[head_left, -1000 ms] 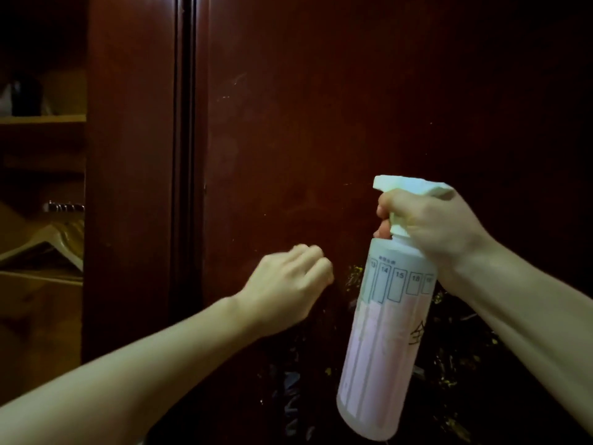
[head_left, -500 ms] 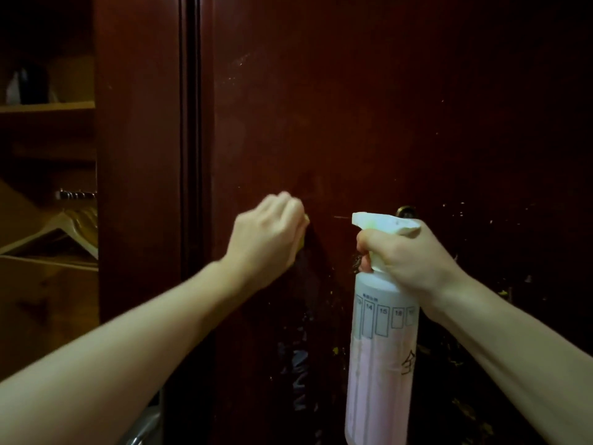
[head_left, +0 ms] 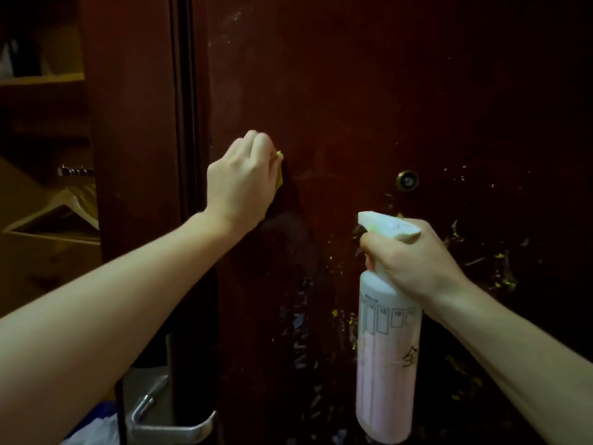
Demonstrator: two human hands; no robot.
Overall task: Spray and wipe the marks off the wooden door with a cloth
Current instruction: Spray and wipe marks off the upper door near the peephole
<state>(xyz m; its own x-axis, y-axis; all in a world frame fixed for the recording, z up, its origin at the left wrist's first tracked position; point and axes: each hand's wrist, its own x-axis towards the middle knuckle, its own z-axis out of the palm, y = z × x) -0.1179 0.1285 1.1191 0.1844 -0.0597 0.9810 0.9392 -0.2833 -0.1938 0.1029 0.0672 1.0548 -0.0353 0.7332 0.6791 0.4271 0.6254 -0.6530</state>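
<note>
L hand (head_left: 240, 181) fingers curled on cloth (head_left: 279, 175), pressed to door (head_left: 353, 91) | R hand (head_left: 414, 258) grips spray bottle (head_left: 388, 364)

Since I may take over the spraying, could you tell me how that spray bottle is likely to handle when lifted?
The spray bottle looks rigid plastic, so probably stiff. Pink liquid fills most of it, so likely bottom-heavy. The right hand grips only its neck, so it may swing.

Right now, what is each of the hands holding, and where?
Left hand grips a yellow cloth bunched under its fingers against the door. Right hand grips the spray bottle at its neck.
</note>
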